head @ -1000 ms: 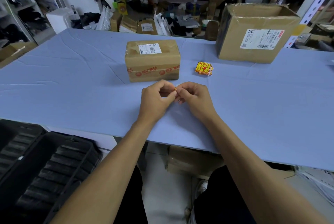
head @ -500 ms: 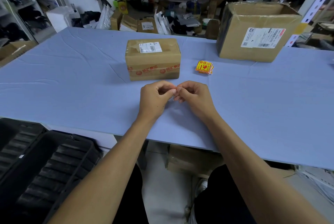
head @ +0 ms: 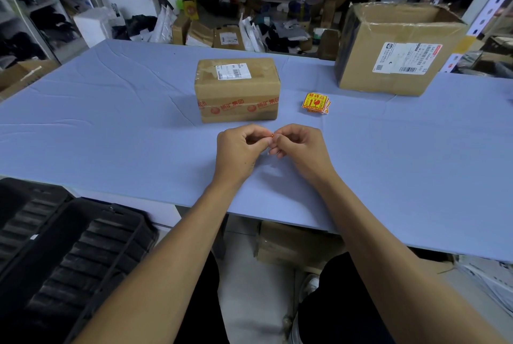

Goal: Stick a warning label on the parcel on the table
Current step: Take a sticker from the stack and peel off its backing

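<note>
Pinching a tiny orange-red sliver of a warning label (head: 272, 136) between them, the left hand (head: 238, 150) and the right hand (head: 298, 146) meet fingertip to fingertip just above the blue counter (head: 111, 135), near its front edge. Each grip is pressed together on that sliver; the rest of the label is hidden by the curled fingers, so its face cannot be read.

Just beyond the hands sits the parcel (head: 236, 89), a small brown cardboard box lying long side toward the viewer. Clear tape glosses its top, where a white shipping label (head: 233, 71) with a barcode is stuck right of centre. A band of tape printed with red characters and round logos runs across its near face. Its corners look slightly rounded and the cardboard a little creased.

To the right of the parcel, apart from it, a small stack of yellow and red warning stickers (head: 316, 103) lies flat on the counter, fanned slightly. Farther right and farther back stands a larger open carton (head: 394, 49) with its own white label. A black plastic crate (head: 69, 254) sits low at the near left, beside the counter.
</note>
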`<action>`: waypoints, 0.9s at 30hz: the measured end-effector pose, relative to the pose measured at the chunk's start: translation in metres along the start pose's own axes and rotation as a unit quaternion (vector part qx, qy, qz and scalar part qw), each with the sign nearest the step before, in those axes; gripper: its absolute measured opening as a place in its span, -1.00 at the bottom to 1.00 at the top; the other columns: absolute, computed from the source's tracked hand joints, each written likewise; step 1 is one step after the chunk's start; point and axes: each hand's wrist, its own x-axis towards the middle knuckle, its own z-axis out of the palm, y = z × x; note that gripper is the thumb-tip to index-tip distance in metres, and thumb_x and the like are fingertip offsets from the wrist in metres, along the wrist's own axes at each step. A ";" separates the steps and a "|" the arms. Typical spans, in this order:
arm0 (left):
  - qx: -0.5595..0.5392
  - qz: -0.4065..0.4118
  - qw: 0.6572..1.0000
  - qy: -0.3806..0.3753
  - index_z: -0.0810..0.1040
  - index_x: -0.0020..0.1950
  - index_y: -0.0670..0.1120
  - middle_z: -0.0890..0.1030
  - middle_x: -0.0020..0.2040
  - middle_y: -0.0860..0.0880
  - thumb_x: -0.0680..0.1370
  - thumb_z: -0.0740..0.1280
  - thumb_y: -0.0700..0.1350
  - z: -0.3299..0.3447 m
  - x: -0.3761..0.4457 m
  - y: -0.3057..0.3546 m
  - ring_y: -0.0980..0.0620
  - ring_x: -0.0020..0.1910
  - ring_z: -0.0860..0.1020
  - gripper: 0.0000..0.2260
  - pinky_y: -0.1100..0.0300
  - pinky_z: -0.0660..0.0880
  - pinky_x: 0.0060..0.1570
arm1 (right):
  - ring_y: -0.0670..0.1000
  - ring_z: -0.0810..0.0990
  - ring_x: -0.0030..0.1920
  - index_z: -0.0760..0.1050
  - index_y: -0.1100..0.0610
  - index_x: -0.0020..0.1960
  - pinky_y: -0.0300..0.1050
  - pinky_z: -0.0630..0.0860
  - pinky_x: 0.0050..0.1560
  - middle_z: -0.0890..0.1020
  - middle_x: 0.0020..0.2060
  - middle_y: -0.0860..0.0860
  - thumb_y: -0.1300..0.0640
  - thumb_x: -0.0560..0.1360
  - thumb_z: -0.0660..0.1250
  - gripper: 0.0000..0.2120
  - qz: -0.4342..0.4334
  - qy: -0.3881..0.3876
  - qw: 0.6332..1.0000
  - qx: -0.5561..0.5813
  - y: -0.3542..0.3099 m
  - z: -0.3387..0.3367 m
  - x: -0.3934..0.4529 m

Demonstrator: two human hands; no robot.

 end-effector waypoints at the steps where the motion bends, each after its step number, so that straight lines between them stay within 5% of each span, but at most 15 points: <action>1: 0.002 0.001 1.000 0.001 0.72 -0.14 -0.12 0.68 -0.26 0.13 0.43 0.49 -0.28 0.000 0.000 0.000 0.27 -0.25 0.63 -0.92 0.40 0.53 -0.16 | 0.08 0.64 -0.27 0.62 0.31 -0.15 -0.15 0.57 -0.23 0.68 -0.29 0.27 0.35 0.51 0.28 -0.85 -0.002 0.000 1.000 -0.002 0.000 0.000 0.000; 22: -0.018 0.029 0.999 0.001 0.69 -0.16 -0.11 0.69 -0.25 0.03 0.44 0.43 -0.31 0.001 0.001 -0.004 0.05 -0.22 0.65 -0.88 0.23 0.57 -0.15 | -0.05 0.62 -0.35 0.62 0.31 -0.16 -0.22 0.54 -0.27 0.68 -0.32 0.16 0.22 0.57 0.29 -0.77 0.005 0.027 0.999 -0.016 -0.002 0.000 0.001; 27: 0.043 0.094 0.995 -0.016 0.70 -0.15 -0.03 0.67 -0.12 0.13 0.39 0.36 -0.31 0.002 0.002 -0.007 0.05 0.02 0.59 -0.78 0.20 0.52 -0.05 | -0.12 0.58 -0.40 0.57 0.26 -0.19 -0.26 0.50 -0.28 0.65 -0.36 0.12 0.21 0.60 0.28 -0.77 0.017 0.053 0.998 -0.008 -0.001 -0.002 0.003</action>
